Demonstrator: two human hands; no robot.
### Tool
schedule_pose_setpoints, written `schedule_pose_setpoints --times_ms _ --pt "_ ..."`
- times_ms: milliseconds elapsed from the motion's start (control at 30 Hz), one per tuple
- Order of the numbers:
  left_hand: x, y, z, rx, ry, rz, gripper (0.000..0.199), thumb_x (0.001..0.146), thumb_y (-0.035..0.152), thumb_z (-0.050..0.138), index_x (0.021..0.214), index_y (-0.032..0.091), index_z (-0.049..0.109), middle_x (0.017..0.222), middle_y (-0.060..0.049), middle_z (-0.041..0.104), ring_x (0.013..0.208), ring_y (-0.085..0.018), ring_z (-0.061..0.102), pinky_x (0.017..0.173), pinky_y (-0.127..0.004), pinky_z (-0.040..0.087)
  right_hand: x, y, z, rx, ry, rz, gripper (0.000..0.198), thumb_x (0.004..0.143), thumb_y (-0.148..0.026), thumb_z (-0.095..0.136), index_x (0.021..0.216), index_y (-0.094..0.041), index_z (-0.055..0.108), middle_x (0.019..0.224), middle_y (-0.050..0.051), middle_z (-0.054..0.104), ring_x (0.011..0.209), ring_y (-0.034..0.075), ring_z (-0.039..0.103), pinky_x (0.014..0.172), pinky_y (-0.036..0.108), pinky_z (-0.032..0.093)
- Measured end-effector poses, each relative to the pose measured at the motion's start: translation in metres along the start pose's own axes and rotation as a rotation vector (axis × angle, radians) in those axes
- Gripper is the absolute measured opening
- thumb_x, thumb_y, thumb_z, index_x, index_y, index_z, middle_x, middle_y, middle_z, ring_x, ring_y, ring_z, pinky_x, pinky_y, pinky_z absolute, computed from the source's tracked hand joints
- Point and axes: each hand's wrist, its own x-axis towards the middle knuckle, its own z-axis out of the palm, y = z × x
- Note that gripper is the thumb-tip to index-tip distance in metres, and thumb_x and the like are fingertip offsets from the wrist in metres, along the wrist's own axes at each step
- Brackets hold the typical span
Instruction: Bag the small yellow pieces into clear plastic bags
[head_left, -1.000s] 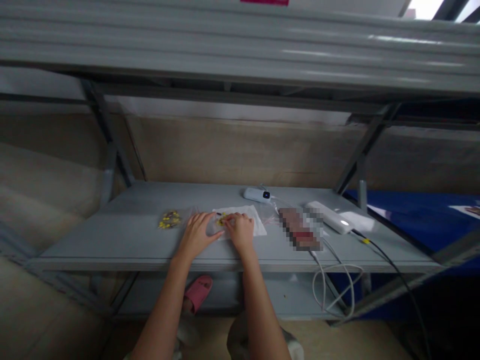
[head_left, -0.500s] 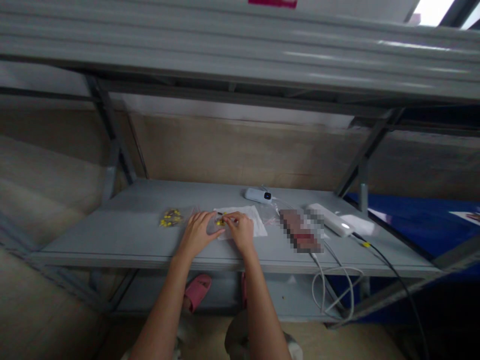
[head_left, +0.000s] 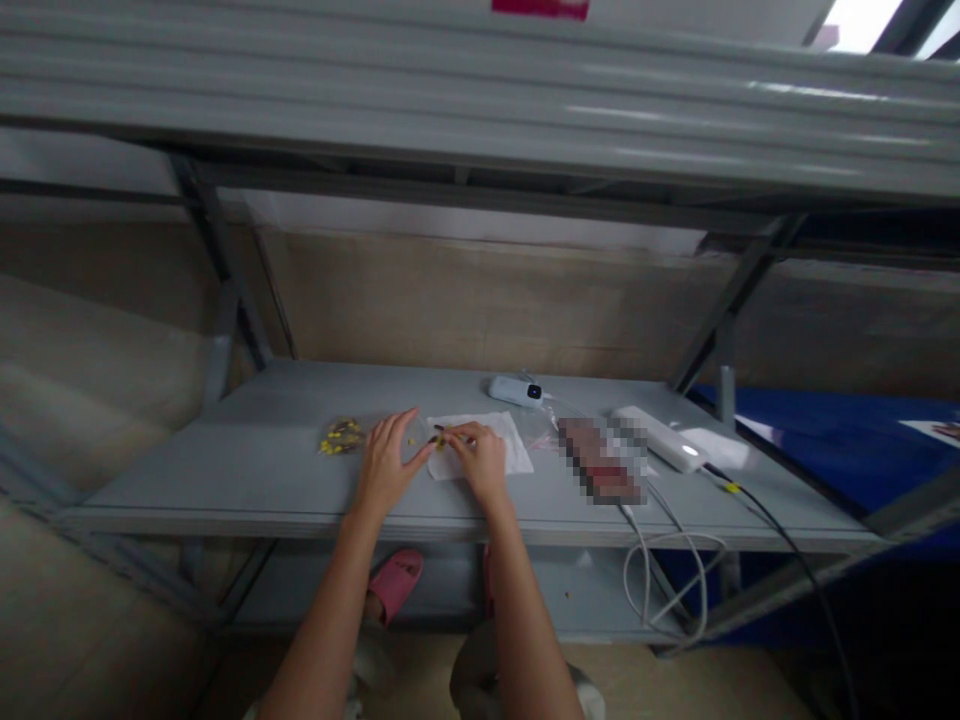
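Observation:
My left hand (head_left: 385, 465) is over the shelf with its fingers and thumb spread. Its thumb tip comes close to a few small yellow and dark pieces (head_left: 438, 439) on a white cloth or paper sheet (head_left: 517, 447). From the right, my right hand (head_left: 482, 462) reaches onto the sheet, thumb and forefinger pinched together at those pieces; what lies between the fingertips is too small to name. One tiny yellow bit (head_left: 411, 441) rests between the hands. A heap of yellow-tipped dark pieces (head_left: 341, 437) sits left of my left hand, seemingly in clear plastic.
All this lies on a grey metal shelf (head_left: 247, 440). Behind the sheet is a small pale device (head_left: 514, 391) with a dark end. To the right are a blurred-out reddish object (head_left: 592, 455), a white power bank-like block (head_left: 660, 440) and looped white cables (head_left: 705, 590). An upper shelf edge (head_left: 450, 100) overhangs.
My left hand has drawn slightly left and its fingers have opened wider, uncovering the tiny yellow bit. My right hand stays pinched in nearly the same place.

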Motion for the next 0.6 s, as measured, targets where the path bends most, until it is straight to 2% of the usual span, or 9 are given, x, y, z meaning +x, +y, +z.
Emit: schedule_pose_setpoints --times_ms 100,233,333,433,600 --pt "0.000 0.001 0.002 0.026 -0.079 0.030 0.047 0.083 0.046 0.050 0.121 0.018 0.047 0.113 -0.009 0.058 0.106 -0.024 0.051 0.093 -0.040 0.039 0.006 -0.001 0.004 0.313 -0.014 -0.081 0.017 0.082 -0.032 0.057 0.083 -0.023 0.072 0.084 0.001 0.070 0.079 0.014 0.059 0.074 0.025 0.041" --pt "0.000 0.001 0.002 0.051 -0.102 0.033 0.049 0.082 0.047 0.052 0.120 0.017 0.048 0.112 -0.009 0.058 0.105 -0.024 0.051 0.093 -0.040 0.038 0.008 -0.003 0.004 0.346 -0.075 -0.144 0.016 0.083 -0.031 0.056 0.082 -0.025 0.072 0.086 0.000 0.070 0.085 0.014 0.060 0.080 0.026 0.040" --pt "0.000 0.001 0.002 0.058 -0.087 0.028 0.050 0.082 0.049 0.051 0.121 0.017 0.047 0.114 -0.009 0.058 0.106 -0.024 0.050 0.093 -0.039 0.038 0.005 -0.003 0.000 0.221 -0.053 -0.098 0.020 0.086 -0.031 0.052 0.089 -0.025 0.071 0.091 0.001 0.069 0.088 0.015 0.057 0.083 0.027 0.038" --pt "0.000 0.002 0.002 0.069 -0.076 0.021 0.050 0.082 0.049 0.049 0.121 0.017 0.047 0.114 -0.010 0.058 0.107 -0.024 0.050 0.093 -0.039 0.038 0.001 -0.004 -0.002 -0.047 -0.044 -0.032 0.018 0.085 -0.030 0.054 0.092 -0.026 0.070 0.095 0.002 0.067 0.092 0.018 0.054 0.080 0.029 0.035" --pt "0.000 0.002 0.002 0.082 -0.075 0.006 0.049 0.083 0.048 0.048 0.121 0.018 0.047 0.113 -0.010 0.058 0.106 -0.024 0.051 0.092 -0.039 0.038 -0.004 -0.006 0.005 -0.384 -0.150 -0.057 0.013 0.084 -0.030 0.056 0.091 -0.027 0.067 0.097 0.003 0.064 0.095 0.020 0.050 0.077 0.032 0.030"
